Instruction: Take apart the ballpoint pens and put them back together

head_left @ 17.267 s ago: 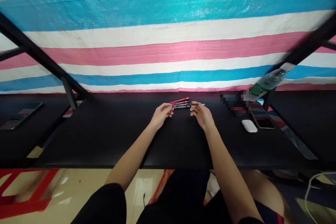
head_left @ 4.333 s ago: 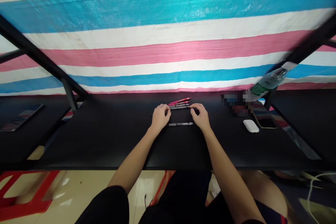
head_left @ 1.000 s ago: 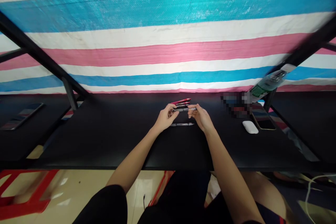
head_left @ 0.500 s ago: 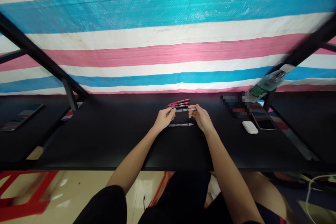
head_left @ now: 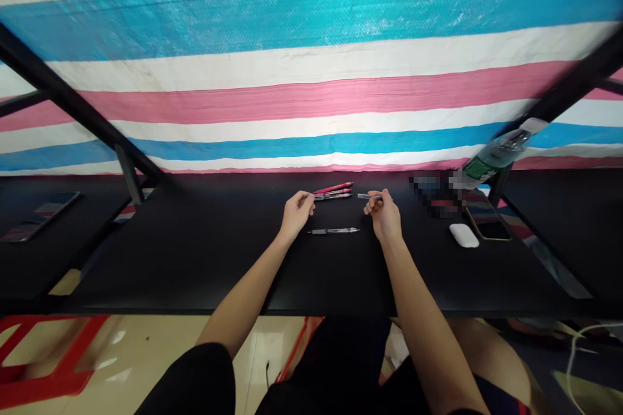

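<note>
My left hand [head_left: 298,215] is closed in a pinch at the left end of the pens. A slim greyish pen part [head_left: 319,197] shows at its fingertips, overlapping the pens behind, so its full length is unclear. To the right, my right hand [head_left: 385,215] grips a clear pen barrel [head_left: 364,196] that points left, its other end hidden by the fingers. Between and behind the hands lie several red pens [head_left: 339,187], side by side. Nearer to me, a clear pen with a grey grip [head_left: 333,231] lies flat on the black table [head_left: 204,253].
A white earbud case [head_left: 464,235] and a phone [head_left: 489,224] lie at the right, beside a tilted plastic bottle [head_left: 501,155] and a blurred-out patch. Black frame bars [head_left: 92,126] slant up at both sides. A striped sheet [head_left: 311,104] hangs behind.
My hands have moved apart. The pen held between them has come apart, its clear barrel going right with my right hand. My left hand has shifted slightly left, uncovering the near pen's end.
</note>
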Demonstrator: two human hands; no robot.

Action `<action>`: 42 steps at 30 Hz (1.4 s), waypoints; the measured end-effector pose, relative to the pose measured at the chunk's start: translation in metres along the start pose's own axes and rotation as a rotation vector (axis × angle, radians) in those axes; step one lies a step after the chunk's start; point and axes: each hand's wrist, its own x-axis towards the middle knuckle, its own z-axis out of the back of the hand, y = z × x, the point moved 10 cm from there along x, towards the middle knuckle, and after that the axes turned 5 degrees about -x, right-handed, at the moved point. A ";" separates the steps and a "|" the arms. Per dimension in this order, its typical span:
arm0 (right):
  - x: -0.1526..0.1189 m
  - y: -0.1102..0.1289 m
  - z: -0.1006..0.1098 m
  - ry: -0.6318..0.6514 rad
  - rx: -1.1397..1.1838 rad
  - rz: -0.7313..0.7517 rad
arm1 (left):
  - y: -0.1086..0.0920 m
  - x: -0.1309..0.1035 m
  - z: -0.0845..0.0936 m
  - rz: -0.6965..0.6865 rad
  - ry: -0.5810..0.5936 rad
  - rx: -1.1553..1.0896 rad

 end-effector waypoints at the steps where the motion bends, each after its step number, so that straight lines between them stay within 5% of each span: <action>1: 0.000 0.000 0.001 -0.006 -0.005 -0.003 | 0.001 0.000 0.001 0.005 -0.008 0.028; 22: -0.002 -0.014 -0.009 0.120 -0.231 -0.052 | -0.006 0.004 0.014 -0.062 -0.035 0.469; 42: -0.002 -0.014 -0.010 0.125 -0.253 -0.030 | -0.019 0.004 0.026 -0.122 -0.133 0.504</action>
